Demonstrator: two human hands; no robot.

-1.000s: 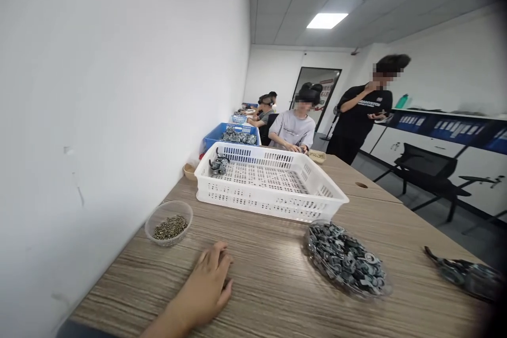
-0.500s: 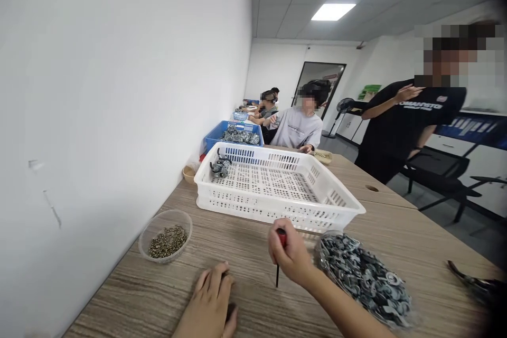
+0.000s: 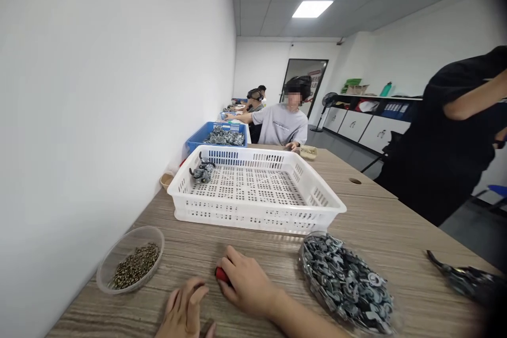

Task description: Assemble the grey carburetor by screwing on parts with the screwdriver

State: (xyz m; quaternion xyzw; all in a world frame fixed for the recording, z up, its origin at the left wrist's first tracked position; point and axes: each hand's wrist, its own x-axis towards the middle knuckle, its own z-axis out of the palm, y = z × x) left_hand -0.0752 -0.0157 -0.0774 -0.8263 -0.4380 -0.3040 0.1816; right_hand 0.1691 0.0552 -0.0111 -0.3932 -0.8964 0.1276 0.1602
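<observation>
My left hand (image 3: 182, 312) rests on the wooden table (image 3: 372, 211) near its front edge, fingers bent over something small that I cannot make out. Just to its right, my right hand (image 3: 247, 285) is closed around a red-handled screwdriver (image 3: 221, 274), only the red handle end showing. A clear bowl of small brass screws (image 3: 130, 265) lies to the left. A clear dish heaped with grey metal parts (image 3: 344, 284) lies to the right.
A white perforated basket (image 3: 257, 187) stands beyond my hands with one grey assembly (image 3: 202, 171) in its far left corner. A blue basket (image 3: 217, 136) of parts sits farther back. Seated people work along the wall; a person in black (image 3: 451, 137) stands at the right. Dark metal pieces (image 3: 463, 277) lie at right.
My right hand with the screwdriver has dropped from upright down beside my left hand. The view shifted, and the standing person moved nearer on the right.
</observation>
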